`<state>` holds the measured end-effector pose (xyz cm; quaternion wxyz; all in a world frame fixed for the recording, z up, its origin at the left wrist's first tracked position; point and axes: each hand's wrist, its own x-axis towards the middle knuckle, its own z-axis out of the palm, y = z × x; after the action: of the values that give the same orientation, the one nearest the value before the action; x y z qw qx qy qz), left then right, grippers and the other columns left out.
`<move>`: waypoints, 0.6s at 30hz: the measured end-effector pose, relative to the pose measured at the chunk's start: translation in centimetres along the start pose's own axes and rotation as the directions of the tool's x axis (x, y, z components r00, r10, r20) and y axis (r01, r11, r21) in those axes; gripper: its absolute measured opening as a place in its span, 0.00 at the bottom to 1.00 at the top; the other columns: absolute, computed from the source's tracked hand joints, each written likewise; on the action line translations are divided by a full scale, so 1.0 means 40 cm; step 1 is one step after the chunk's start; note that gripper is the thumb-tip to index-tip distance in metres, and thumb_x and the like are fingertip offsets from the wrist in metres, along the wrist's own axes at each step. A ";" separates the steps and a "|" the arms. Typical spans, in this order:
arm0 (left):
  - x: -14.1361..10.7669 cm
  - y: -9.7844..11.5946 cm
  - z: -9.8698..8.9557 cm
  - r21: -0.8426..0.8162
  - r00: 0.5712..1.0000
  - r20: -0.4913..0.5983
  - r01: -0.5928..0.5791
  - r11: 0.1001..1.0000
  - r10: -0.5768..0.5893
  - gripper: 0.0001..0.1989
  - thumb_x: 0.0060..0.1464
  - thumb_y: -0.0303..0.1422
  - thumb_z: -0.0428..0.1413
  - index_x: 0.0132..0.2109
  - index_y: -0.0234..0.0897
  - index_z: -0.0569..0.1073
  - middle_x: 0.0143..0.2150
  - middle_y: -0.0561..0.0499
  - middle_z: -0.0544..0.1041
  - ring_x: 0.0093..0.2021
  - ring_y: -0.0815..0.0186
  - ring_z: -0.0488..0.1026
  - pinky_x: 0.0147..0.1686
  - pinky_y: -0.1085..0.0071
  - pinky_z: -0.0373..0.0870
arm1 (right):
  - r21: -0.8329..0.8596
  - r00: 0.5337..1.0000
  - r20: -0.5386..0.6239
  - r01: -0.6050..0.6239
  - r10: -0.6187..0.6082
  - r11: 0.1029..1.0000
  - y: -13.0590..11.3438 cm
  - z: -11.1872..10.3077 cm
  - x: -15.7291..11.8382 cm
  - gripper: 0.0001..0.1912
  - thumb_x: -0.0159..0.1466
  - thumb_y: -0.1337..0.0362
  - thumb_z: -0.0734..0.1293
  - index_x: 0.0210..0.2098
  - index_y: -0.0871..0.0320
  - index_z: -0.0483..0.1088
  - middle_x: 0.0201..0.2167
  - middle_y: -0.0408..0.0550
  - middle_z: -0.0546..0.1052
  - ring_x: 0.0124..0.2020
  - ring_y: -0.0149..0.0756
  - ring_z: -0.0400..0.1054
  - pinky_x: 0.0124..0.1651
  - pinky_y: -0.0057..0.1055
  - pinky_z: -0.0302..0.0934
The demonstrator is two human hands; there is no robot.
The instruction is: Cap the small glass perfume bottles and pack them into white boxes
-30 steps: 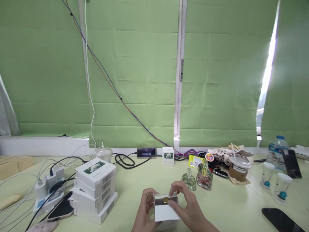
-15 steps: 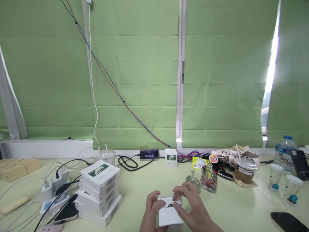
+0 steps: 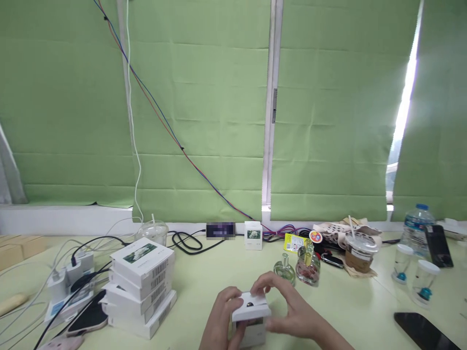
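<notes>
A small white box (image 3: pixel 251 333) is at the bottom middle, with a dark round spot on its top. My left hand (image 3: pixel 224 318) grips its left side, thumb in front and fingers at the top edge. My right hand (image 3: pixel 288 311) touches the box, its fingertips on the top's back edge and its thumb at the right side. Beyond the hands stand a greenish glass bottle (image 3: pixel 284 271) and a second glass bottle with reddish contents (image 3: pixel 307 267). A stack of similar white boxes (image 3: pixel 140 287) stands to the left.
Another white box (image 3: pixel 253 236) stands near the wall. Chargers and cables (image 3: pixel 73 277) crowd the left. To the right are an iced drink cup (image 3: pixel 359 255), two lidded jars (image 3: pixel 425 287), a water bottle (image 3: pixel 418 226) and a black phone (image 3: pixel 425 330).
The box's top flap, tilted toward me before, now lies flatter over the box, and the front face shows. My right thumb has moved from the top to the right side. The view has shifted slightly.
</notes>
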<state>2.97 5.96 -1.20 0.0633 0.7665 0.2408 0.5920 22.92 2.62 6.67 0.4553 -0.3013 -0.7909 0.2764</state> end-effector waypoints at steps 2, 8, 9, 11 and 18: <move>0.003 0.006 0.001 -0.010 0.999 -0.012 0.039 0.999 -0.039 0.08 0.61 0.37 0.47 0.46 0.44 0.66 0.46 0.45 0.70 0.46 0.58 0.69 0.43 0.64 0.68 | -0.053 1.000 -0.003 -0.010 0.009 0.999 0.003 0.001 0.000 0.21 0.54 0.53 0.71 0.44 0.53 0.69 0.41 0.48 0.74 0.42 0.40 0.68 0.48 0.37 0.61; 0.013 0.028 -0.001 -0.106 0.975 -0.013 0.218 0.970 -0.221 0.13 0.58 0.42 0.50 0.46 0.43 0.71 0.45 0.45 0.72 0.47 0.57 0.70 0.47 0.64 0.66 | 0.125 0.952 -0.288 -0.069 0.103 0.990 0.046 0.048 0.019 0.12 0.61 0.55 0.65 0.33 0.58 0.72 0.31 0.49 0.75 0.34 0.37 0.69 0.38 0.32 0.64; 0.015 0.030 -0.002 -0.121 0.970 -0.009 0.239 0.963 -0.242 0.14 0.57 0.43 0.51 0.46 0.42 0.71 0.45 0.45 0.72 0.47 0.57 0.70 0.48 0.64 0.66 | 0.163 0.940 -0.317 -0.077 0.126 0.984 0.052 0.055 0.024 0.13 0.61 0.55 0.65 0.31 0.58 0.73 0.30 0.50 0.75 0.33 0.37 0.69 0.36 0.32 0.64; 0.019 0.033 -0.005 -0.139 0.962 -0.014 0.268 0.953 -0.272 0.14 0.56 0.43 0.52 0.46 0.41 0.71 0.44 0.45 0.73 0.46 0.57 0.71 0.47 0.64 0.67 | 0.209 0.920 -0.360 -0.084 0.157 0.974 0.061 0.066 0.032 0.14 0.60 0.54 0.66 0.29 0.59 0.74 0.30 0.51 0.75 0.34 0.37 0.69 0.36 0.32 0.64; 0.019 0.031 0.002 -0.142 0.944 -0.121 0.291 0.946 -0.308 0.17 0.52 0.46 0.56 0.44 0.40 0.69 0.44 0.45 0.74 0.45 0.56 0.72 0.44 0.65 0.70 | 0.348 0.886 -0.385 -0.119 0.258 0.930 0.085 0.080 0.042 0.17 0.54 0.50 0.71 0.24 0.60 0.77 0.30 0.53 0.77 0.34 0.40 0.71 0.34 0.32 0.64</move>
<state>3.55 5.24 -0.07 0.1823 0.6715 0.3217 0.6421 20.14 5.60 3.78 0.6290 -0.3537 -0.5850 0.3702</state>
